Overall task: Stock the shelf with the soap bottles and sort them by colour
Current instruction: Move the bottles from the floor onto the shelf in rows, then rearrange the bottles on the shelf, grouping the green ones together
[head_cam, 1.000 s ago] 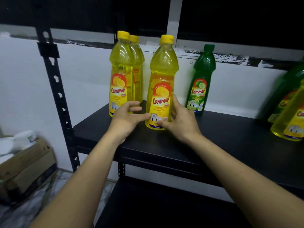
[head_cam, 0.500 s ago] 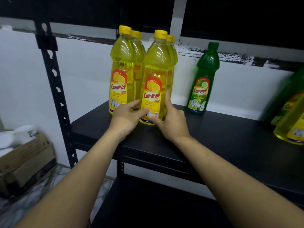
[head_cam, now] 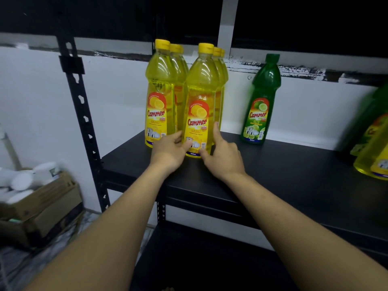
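Both hands cup the base of the front yellow bottle (head_cam: 198, 114): left hand (head_cam: 170, 151) on its left side, right hand (head_cam: 223, 156) on its right, fingers pressed to it. Bottle stands upright between them on the shelf (head_cam: 273, 164), cap up, label toward the person. Best nudged low and even, so it stays plumb and in line. Green bottle (head_cam: 261, 101) stands well right of the right hand.
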Demonstrator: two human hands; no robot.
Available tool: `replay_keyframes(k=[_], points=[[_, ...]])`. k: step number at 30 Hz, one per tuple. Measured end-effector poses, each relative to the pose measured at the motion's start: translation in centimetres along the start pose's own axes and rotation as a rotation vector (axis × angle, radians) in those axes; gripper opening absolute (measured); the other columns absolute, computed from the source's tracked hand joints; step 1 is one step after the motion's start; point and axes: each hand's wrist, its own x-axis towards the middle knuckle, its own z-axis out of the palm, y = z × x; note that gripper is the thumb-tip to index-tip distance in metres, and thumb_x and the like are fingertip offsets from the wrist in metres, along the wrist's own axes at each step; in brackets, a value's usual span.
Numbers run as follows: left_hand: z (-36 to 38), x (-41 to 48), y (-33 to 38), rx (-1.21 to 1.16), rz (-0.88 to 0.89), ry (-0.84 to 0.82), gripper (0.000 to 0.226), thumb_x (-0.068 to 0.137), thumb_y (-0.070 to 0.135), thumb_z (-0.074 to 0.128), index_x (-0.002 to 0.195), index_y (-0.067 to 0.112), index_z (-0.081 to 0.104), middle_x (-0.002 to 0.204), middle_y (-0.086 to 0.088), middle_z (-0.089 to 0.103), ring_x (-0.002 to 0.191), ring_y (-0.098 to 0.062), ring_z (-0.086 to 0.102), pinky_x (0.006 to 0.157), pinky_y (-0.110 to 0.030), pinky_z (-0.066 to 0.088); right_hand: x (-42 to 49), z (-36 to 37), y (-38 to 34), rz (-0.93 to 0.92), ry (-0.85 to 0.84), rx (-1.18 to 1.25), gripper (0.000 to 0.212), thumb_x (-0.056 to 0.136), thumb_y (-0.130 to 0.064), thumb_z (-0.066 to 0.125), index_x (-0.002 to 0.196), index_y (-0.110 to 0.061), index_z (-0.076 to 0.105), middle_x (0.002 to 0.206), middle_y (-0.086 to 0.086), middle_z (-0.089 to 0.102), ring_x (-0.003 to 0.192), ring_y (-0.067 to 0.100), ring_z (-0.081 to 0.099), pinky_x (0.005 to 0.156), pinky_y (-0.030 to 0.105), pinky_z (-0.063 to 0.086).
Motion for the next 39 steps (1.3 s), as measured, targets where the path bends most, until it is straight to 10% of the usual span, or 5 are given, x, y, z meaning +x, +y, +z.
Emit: replay_keyframes(k=[16, 39], points=[[-0.3, -5.5, 1.8, 0.654, 0.244, 0.016, 0.027, 0.088, 0.033, 0.067, 0.111, 0.019, 0.063, 0.117, -0.004, 0.060, 0.113, -0.028, 0.054, 0.093, -0.042, 0.045, -7.2, -7.6, 4.0, 0.083, -0.087, 0.177, 0.062, 0.088, -0.035, 0.063, 0.146, -0.028, 0.042, 0.127, -0.008, 0.065, 0.122, 0.020, 0.054, 0.102, 0.033, 0.044], [18.0, -12.5, 16.2, 0.591, 0.591, -0.533, 0.049, 0.089, 0.058, 0.062, 0.125, 0.025, 0.060, 0.133, 0.005, 0.060, 0.123, -0.017, 0.054, 0.102, -0.034, 0.043, -17.6, -26.9, 21.4, 0.390, 0.228, 0.087, 0.045, 0.085, -0.030, 0.066, 0.128, -0.021, 0.058, 0.120, -0.005, 0.067, 0.112, 0.017, 0.061, 0.095, 0.032, 0.048]])
